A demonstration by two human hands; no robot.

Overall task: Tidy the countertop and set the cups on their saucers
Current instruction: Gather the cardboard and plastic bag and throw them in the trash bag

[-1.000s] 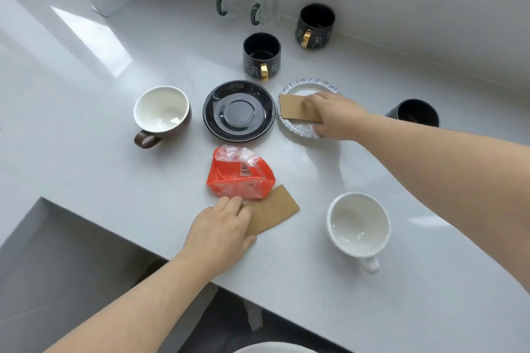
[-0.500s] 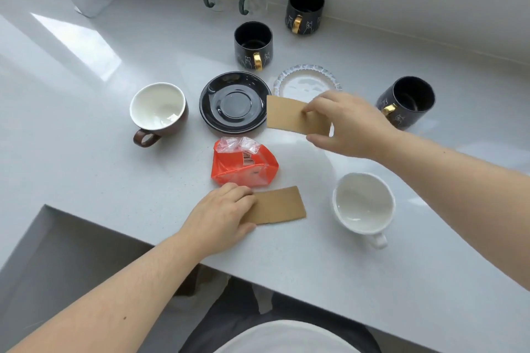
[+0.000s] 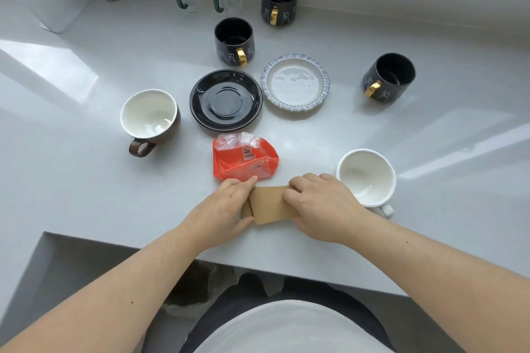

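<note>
Cardboard sleeves, brown and flat, lie between the two hands at the near edge of the table, long axis running left to right. The left hand pinches their left end, the right hand presses on the right end, so both grips are closed on the card. Just beyond the left fingers sits the crumpled orange wrapper, touching or nearly so. The white cup stands just beside the right hand; the brown cup is well left. Both saucers are bare: the black saucer and the blue-rimmed saucer lie straight ahead, beyond the wrapper. Three black mugs stand further back. The surface is smooth, glossy grey, with open room all round.
</note>
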